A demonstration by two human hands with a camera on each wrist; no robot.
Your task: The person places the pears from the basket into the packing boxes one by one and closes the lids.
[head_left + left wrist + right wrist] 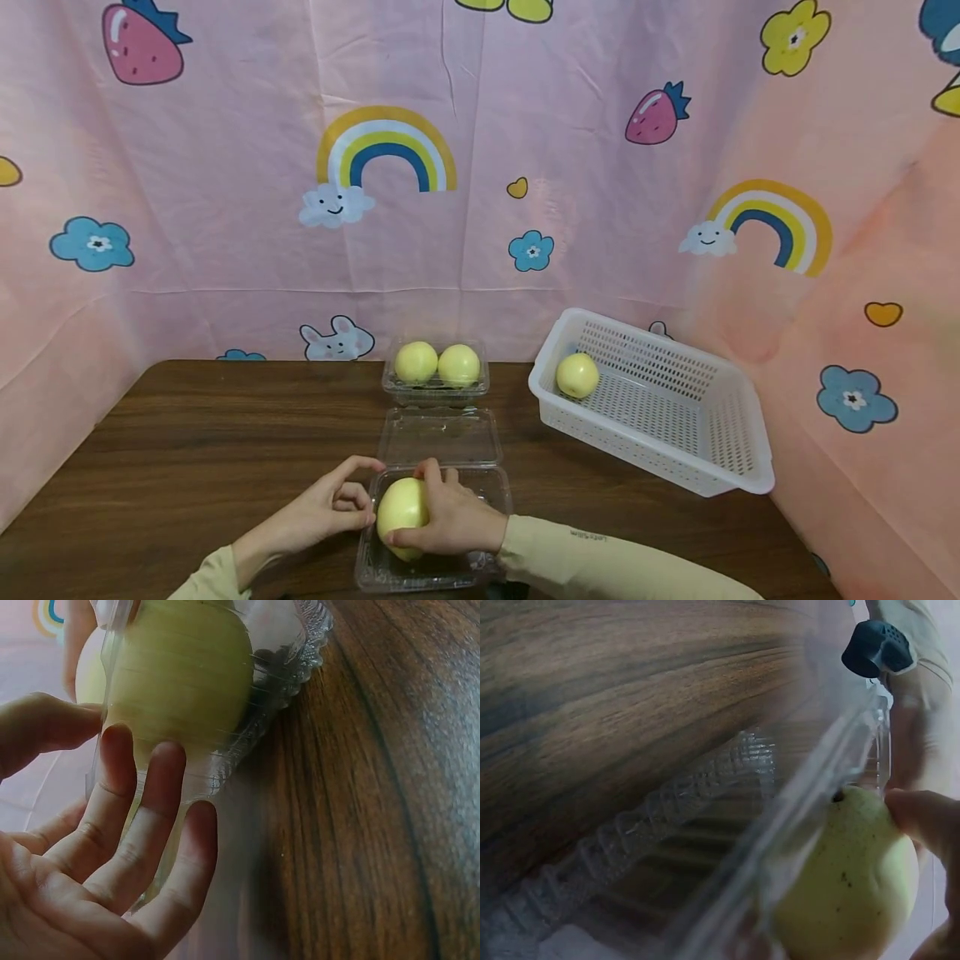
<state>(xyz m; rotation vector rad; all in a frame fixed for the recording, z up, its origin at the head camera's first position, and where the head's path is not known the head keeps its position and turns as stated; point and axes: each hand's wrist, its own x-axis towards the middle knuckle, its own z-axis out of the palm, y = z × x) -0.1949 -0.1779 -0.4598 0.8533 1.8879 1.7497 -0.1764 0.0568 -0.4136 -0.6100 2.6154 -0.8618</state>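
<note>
A clear plastic clamshell box [491, 487] lies unfolded at the table's front, its lid [438, 437] laid back behind it. My right hand [457, 512] grips a pale yellow apple [401, 508] over the left part of the tray, thumb and fingers wrapped around its side. In the right wrist view, this apple [847, 877] shows brown specks beside the clear wall. My left hand [330, 504] is at the box's left edge. The left wrist view has its thumb and fingertips [169, 761] pinching the rim and wall, with the apple [180, 675] behind the plastic.
Behind the lid, another clear box [435, 396] holds two pale yellow apples [459, 366]. A white perforated basket [637, 437] stands at the right, with one apple [577, 375] in its left corner. A patterned pink cloth [480, 233] hangs around the wooden table [225, 433].
</note>
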